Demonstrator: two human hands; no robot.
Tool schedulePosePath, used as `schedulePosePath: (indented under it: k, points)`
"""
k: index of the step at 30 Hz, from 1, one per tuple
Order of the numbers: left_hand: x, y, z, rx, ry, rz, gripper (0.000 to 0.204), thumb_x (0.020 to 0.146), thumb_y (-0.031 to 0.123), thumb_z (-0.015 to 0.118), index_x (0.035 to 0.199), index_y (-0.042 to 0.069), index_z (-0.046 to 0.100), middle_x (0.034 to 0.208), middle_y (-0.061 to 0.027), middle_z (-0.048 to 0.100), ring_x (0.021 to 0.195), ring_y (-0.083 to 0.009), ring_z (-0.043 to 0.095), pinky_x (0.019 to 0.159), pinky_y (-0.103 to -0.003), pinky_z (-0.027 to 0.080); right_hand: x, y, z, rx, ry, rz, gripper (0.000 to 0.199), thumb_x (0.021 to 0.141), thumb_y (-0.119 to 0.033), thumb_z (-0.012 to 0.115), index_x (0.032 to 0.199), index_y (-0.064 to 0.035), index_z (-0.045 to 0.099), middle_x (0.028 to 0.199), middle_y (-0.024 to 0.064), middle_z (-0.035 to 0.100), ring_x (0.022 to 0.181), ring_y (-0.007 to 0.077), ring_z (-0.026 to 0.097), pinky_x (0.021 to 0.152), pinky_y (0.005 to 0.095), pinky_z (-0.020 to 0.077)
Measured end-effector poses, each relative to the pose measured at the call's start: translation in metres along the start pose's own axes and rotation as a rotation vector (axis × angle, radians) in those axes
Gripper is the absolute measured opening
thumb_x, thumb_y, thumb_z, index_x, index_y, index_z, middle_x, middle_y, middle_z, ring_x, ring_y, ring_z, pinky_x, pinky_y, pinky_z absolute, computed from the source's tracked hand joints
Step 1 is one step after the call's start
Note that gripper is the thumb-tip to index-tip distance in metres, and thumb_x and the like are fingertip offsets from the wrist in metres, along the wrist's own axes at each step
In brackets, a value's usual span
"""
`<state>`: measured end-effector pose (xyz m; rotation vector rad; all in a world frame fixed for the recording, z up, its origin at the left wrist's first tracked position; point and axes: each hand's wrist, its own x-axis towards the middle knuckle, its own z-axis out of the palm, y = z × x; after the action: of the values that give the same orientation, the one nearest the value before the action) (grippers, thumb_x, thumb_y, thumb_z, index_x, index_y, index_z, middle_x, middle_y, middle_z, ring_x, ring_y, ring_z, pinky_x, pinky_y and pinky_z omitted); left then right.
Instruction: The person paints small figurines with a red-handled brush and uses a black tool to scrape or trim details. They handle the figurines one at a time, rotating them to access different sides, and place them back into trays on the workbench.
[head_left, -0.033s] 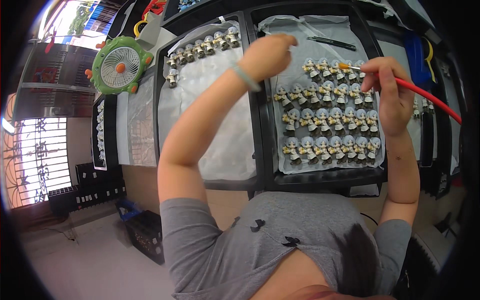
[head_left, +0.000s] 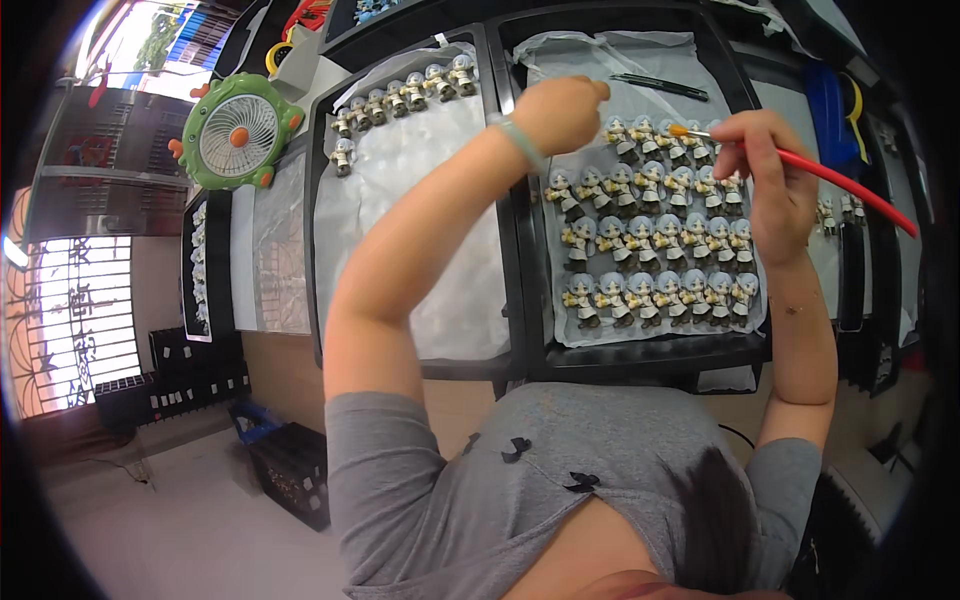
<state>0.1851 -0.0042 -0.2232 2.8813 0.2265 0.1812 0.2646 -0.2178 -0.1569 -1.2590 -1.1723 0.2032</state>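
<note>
Right now your right hand (head_left: pixel 775 165) is pinching a red-handled paintbrush (head_left: pixel 800 165), fingers clamped on the shaft near the ferrule; its long axis is running from the bristle tip at upper left down to the right, and the tip is hovering over the top row of small figurines (head_left: pixel 655 245). Your left hand (head_left: pixel 562 112) is curling into a loose fist just left of that tip; whether it is gripping a figurine, you cannot tell from this angle. The figurines are standing in rows on a white sheet inside a black tray (head_left: pixel 650 355). Another black tray (head_left: pixel 318 250) to the left is carrying one short row. A green desk fan (head_left: pixel 237 133) is sitting beyond, beside a barred window (head_left: pixel 70 320).
</note>
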Motion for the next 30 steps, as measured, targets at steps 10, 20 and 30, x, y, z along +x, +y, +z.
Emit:
schedulePosePath:
  k: [10, 20, 30]
  points:
    - [0.000, -0.011, 0.003, -0.099, 0.063, -0.107, 0.032, 0.078, 0.018, 0.054, 0.107, 0.006, 0.050, 0.094, -0.0142, 0.057, 0.077, -0.0242, 0.058, 0.069, -0.033, 0.044, -0.001, 0.017, 0.014, 0.042, -0.040, 0.045, 0.023, 0.087, -0.018, 0.045, 0.077, -0.0016, 0.059, 0.056, 0.0000, 0.051, 0.054, 0.0050, 0.048, 0.049, 0.0183, 0.0354]
    - [-0.143, 0.056, -0.049, -1.791, 0.007, -0.190, 0.068, 0.073, 0.014, 0.058, 0.131, 0.002, 0.024, 0.120, -0.0143, 0.041, 0.100, -0.0219, 0.050, 0.088, -0.036, 0.040, -0.015, -0.013, 0.022, 0.125, -0.192, 0.051, 0.025, 0.087, -0.016, 0.042, 0.077, 0.0010, 0.058, 0.059, 0.0026, 0.052, 0.053, 0.0060, 0.047, 0.050, 0.0185, 0.0358]
    - [-0.154, 0.067, -0.048, -1.702, 0.039, -0.174, 0.089, 0.055, -0.004, 0.063, 0.131, 0.012, 0.020, 0.126, -0.0159, 0.033, 0.105, -0.0282, 0.048, 0.091, -0.037, 0.038, -0.017, -0.005, 0.023, 0.137, -0.221, 0.121, 0.026, 0.088, -0.017, 0.042, 0.080, 0.0020, 0.057, 0.070, 0.0053, 0.054, 0.056, 0.0069, 0.049, 0.051, 0.0189, 0.0400]
